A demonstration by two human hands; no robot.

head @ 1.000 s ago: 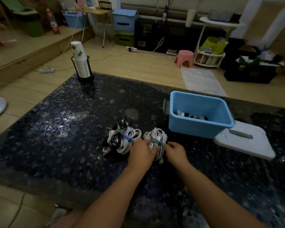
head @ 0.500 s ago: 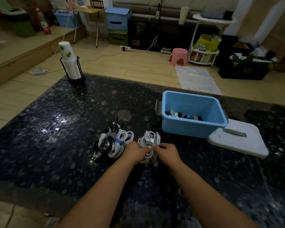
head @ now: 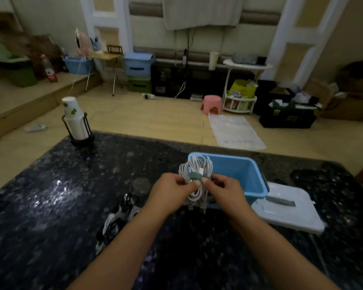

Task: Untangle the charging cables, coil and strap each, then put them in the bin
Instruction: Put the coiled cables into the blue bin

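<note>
Cable coil [head: 195,176], white and wound into a loose oval bundle of many loops, is cinched around its middle by a dull green strap [head: 194,176]. A white plug end shows against the upper loops, and the lower loops hang down below the strap. The bundle is held up off the table [head: 50,195], in front of the near left corner of the blue bin [head: 249,181], so that its top loops overlap the bin's rim in the view.

Both hands hold the coil at the strap, one on each side. The left hand [head: 169,192] pinches the left side of the bundle between thumb and curled fingers, and the right hand [head: 226,190] pinches the right side the same way, its thumb tip pressed just beside the green band. The two thumbs nearly meet across the strap. Both forearms reach in from the bottom edge of the view.

Below the left forearm, on the dark speckled table, lies a second bunch of cables [head: 113,222], white and black loops mixed, partly hidden by the arm. The bin stands on the table just behind the hands, and its white lid [head: 287,212] lies flat on the table against the bin's right side. A stack of paper cups [head: 74,120] in a black wire holder stands at the far left corner of the table, well apart from the hands.
</note>
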